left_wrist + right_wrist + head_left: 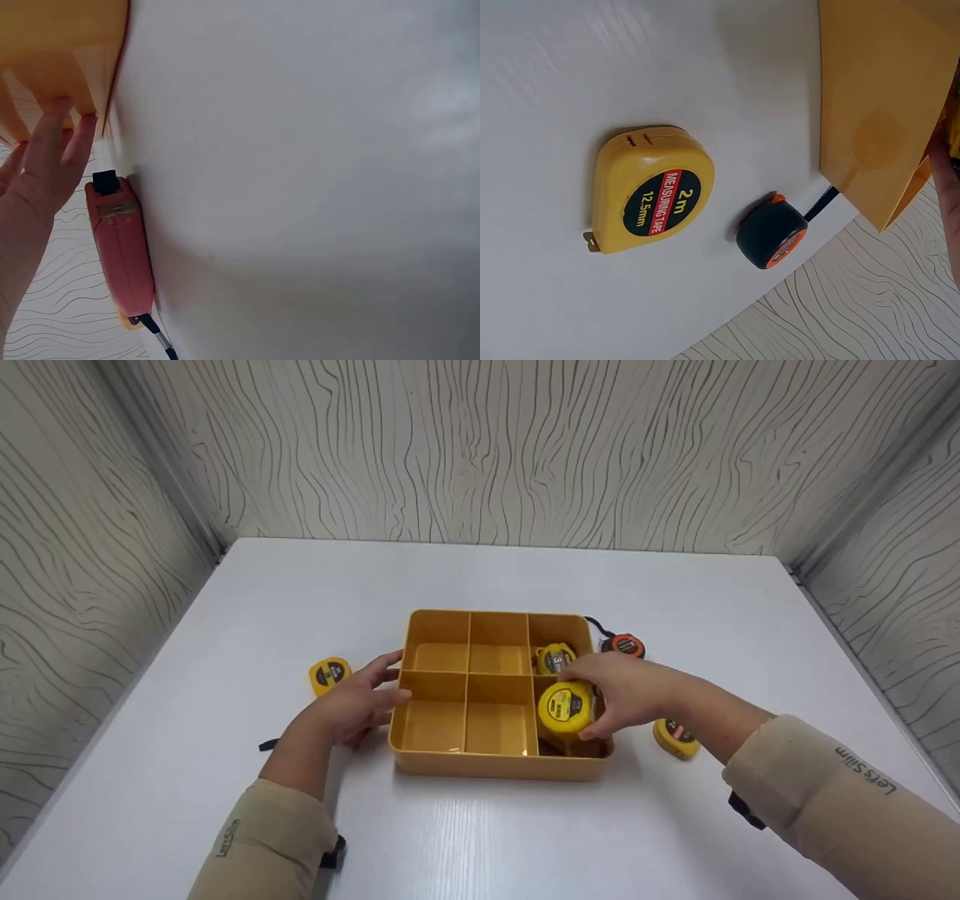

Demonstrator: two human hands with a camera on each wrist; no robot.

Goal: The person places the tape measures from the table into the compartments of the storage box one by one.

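A yellow divided box stands mid-table. My right hand grips a large yellow tape measure at the front right compartment, partly inside it; its underside is hidden. Behind it, a smaller yellow tape measure lies in the back right compartment. My left hand rests against the box's left wall with its fingers extended, its thumb at the rim. In the left wrist view, fingertips touch the outer wall, and a red tape measure with a black strap lies near that hand.
Right of the box are a black-and-orange tape measure with a cord and a yellow 2 m tape measure. Another yellow tape measure lies left of the box. Patterned panels enclose the white table at the back and sides.
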